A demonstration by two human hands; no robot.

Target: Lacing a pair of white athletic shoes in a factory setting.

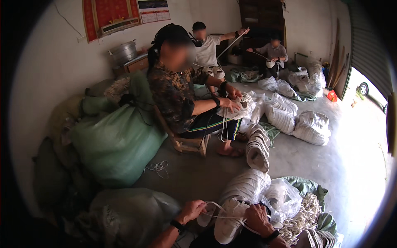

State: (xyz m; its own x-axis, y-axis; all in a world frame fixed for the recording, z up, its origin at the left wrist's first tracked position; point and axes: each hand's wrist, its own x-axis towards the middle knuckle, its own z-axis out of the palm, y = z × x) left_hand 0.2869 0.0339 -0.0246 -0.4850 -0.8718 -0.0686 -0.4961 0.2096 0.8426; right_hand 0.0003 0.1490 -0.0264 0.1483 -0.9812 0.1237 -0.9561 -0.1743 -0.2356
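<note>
A white shoe [226, 228] sits in front of me at the lower middle, toe toward me, with a white shoelace [219, 215] running through its upper part. My left hand [192, 211], left of the shoe, is closed in a pinch on the lace, which stretches across to the shoe. On the other side, my right hand [258, 219] has curled fingers at the lace beside the shoe's opening. Its fingertips are partly hidden. Just behind the shoe lies a row of nested white shoes [247, 185]. Both my wrists wear black bands.
Right of me are a clear plastic bag of shoes [283, 197] and a heap of white laces [304, 217]. A large green sack [118, 140] stands at left. A co-worker [175, 89] sits ahead on a wooden chair [188, 144], handling a shoe; two more people work farther back.
</note>
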